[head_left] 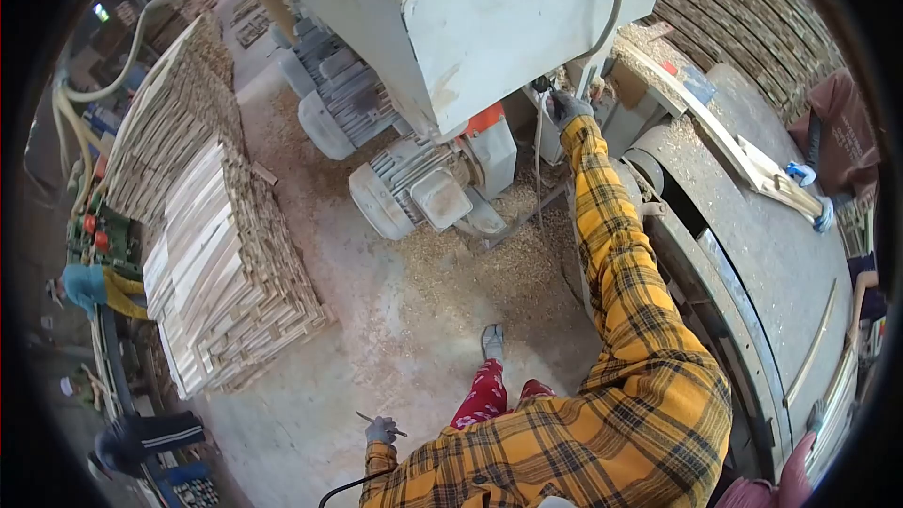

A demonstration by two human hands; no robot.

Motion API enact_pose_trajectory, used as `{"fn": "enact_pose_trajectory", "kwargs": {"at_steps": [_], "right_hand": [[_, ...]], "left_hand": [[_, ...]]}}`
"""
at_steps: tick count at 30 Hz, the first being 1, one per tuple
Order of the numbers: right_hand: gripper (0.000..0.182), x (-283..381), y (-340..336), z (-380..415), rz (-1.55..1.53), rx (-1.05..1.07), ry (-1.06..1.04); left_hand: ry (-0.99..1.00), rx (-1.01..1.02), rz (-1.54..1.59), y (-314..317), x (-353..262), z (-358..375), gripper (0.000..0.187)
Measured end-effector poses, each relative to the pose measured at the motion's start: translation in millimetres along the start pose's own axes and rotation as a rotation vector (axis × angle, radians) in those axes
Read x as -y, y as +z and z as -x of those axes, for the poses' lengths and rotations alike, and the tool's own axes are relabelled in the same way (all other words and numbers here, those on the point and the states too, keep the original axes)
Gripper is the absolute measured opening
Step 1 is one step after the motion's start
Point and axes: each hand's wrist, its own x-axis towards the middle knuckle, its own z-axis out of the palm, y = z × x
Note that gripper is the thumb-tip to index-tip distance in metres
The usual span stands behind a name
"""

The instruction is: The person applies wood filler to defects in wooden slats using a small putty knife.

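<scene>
Right hand [567, 107] — gloved, arm in yellow plaid sleeve stretched fully forward and up; fingers curled about something small at the side of the grey machine housing [470, 9], just under where a grey cable [613, 0] comes down. Whether it grips a switch, a knob or the cable end cannot be told; the grasp reads as closed.

Left hand [381, 430] — gloved, hanging low at the person's side, closed around a thin stick-like tool [376, 420] whose tip points away from the body.

Step in hand, as judged: an adjustment or switching at the machine, the reach being at full extent. The next move would call for a firm footing on the sawdust-strewn floor [489, 273] and a steady pull or turn from the right hand.

Below the right hand: two electric motors [414, 183], an orange part [485, 119] beside them.

To the right of the right arm: curved steel worktop [771, 254] bearing a long wooden strip [724, 136], with another person's blue-gloved hand [801, 172] at its far end.

Well to the left of the left hand: stacked wooden slats [226, 273].
</scene>
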Motion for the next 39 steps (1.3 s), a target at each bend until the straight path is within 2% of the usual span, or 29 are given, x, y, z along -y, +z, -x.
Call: {"fn": "enact_pose_trajectory", "kwargs": {"at_steps": [3, 7, 8, 9, 12, 15, 16, 17, 18, 19, 20, 21, 22, 23, 25, 26, 27, 28, 29, 31, 33, 35, 36, 37, 39], "right_hand": [[0.006, 9.8, 4.6, 4.0, -0.087, 0.008, 0.072], [0.008, 14.7, 5.4, 7.3, -0.175, 0.025, 0.078], [0.010, 17.0, 5.3, 6.9, -0.224, 0.028, 0.132], [0.010, 19.5, 7.7, 6.4, -0.228, 0.019, 0.127], [0.012, 28.0, 4.9, 3.0, -0.487, 0.141, 0.354], [0.010, 34.5, 6.7, 7.3, -0.522, 0.209, 0.397], [0.010, 34.3, 8.2, 13.4, -0.508, 0.248, 0.405], [0.010, 31.5, 10.3, 24.5, -0.473, 0.296, 0.409], [0.011, 25.5, 10.8, 41.9, -0.424, 0.355, 0.417], [0.011, 9.6, 2.3, 63.4, -0.343, 0.406, 0.405], [0.012, -10.9, -4.7, 95.2, -0.240, 0.453, 0.384], [0.010, -46.0, -15.0, 145.9, -0.030, 0.399, 0.013], [0.011, -60.6, -25.6, 201.9, 0.022, 0.361, 0.295], [0.016, -100.8, -57.1, 221.1, 0.219, 0.463, 0.340], [0.017, -170.4, -124.5, 301.5, 0.784, 0.362, 0.353], [0.015, -221.3, -192.4, 314.7, 1.187, 0.601, 0.291], [0.017, -221.9, -210.6, 366.8, 1.476, 0.590, 0.458], [0.018, -235.2, -251.7, 401.7, 1.587, 0.629, 0.470], [0.020, -247.4, -296.2, 428.8, 1.670, 0.642, 0.478], [0.022, -255.7, -382.6, 474.0, 1.841, 0.616, 0.507], [0.025, -244.5, -469.2, 506.1, 1.995, 0.520, 0.524], [0.027, -228.4, -561.1, 529.4, 2.132, 0.408, 0.470], [0.030, -198.8, -555.1, 543.4, 2.132, 0.291, 0.607], [0.033, -176.7, -559.1, 550.1, 2.127, 0.177, 0.745], [0.031, -162.7, -629.2, 548.2, 2.212, 0.004, 0.695]], "left_hand": [[-0.041, -0.059, -0.016, -2.9, -29.3, -8.0, 0.037], [-0.083, -0.069, -0.022, -7.4, -27.4, -23.3, 0.038], [-0.086, -0.066, -0.033, -6.7, -25.6, -25.6, 0.038], [-0.110, -0.049, -0.073, -1.6, -28.6, -22.3, 0.039], [-0.125, 0.002, -0.140, 11.6, -28.1, -18.4, 0.040], [-0.095, 0.101, -0.108, 12.5, -17.4, -35.7, 0.040], [-0.049, 0.127, -0.153, 15.4, -19.1, -36.8, 0.039], [0.360, 0.284, -0.432, -1.3, 8.1, -82.7, 0.039], [0.815, 0.321, -0.654, -18.2, 37.1, -130.4, 0.038], [0.360, 0.433, -0.332, -12.4, 25.8, -121.8, 0.037], [-0.076, 0.368, 0.015, -6.4, 12.5, -111.7, 0.036], [-0.095, 0.307, -0.016, 4.1, 5.2, -96.2, 0.039], [-0.062, 0.306, 0.045, 14.9, 5.7, -81.8, 0.040], [-0.191, 0.603, 0.241, 5.3, 19.0, -106.0, 0.040], [-0.176, 0.536, 0.137, 19.9, 30.1, -78.3, 0.037], [-0.101, 0.416, 0.092, 28.2, 42.6, -65.4, 0.036], [-0.023, 0.300, 0.047, 25.8, 65.7, -63.6, 0.036], [-0.078, 0.486, 0.039, 15.5, 81.5, -64.1, 0.037], [-0.097, 0.481, 0.033, 11.2, 106.9, -53.2, 0.037], [-0.059, 0.271, -0.097, 14.3, 160.0, -30.5, 0.040], [-0.102, 0.287, -0.207, 0.8, 221.8, -18.1, 0.044], [-0.228, 0.334, -0.293, -21.2, 289.4, -24.9, 0.043], [-0.345, 0.428, -0.203, -41.0, 324.2, -43.5, 0.044], [-0.358, 0.429, -0.202, -47.2, 340.1, -40.5, 0.044], [-0.330, 0.185, -0.356, -55.5, 364.2, -31.4, 0.046]]}}
